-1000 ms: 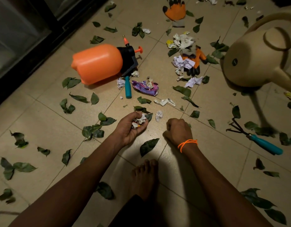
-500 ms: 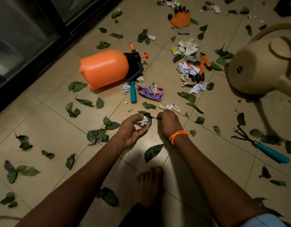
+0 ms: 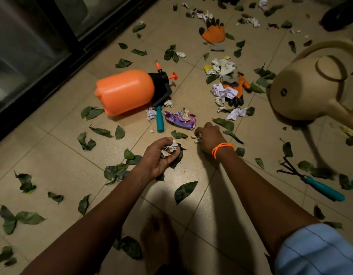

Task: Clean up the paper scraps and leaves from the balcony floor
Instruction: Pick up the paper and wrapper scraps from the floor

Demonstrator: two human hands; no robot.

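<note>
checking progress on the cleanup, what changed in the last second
The right hand reached forward across the floor toward the purple wrapper and now pinches a white paper scrap. The left hand kept its bundle of crumpled scraps, palm up. The orange sprayer, watering can and hand rake lie where they were.

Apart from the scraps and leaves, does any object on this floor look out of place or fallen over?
Yes. The orange sprayer bottle lies tipped on its side, and two orange gloves lie apart among crumpled paper.
</note>
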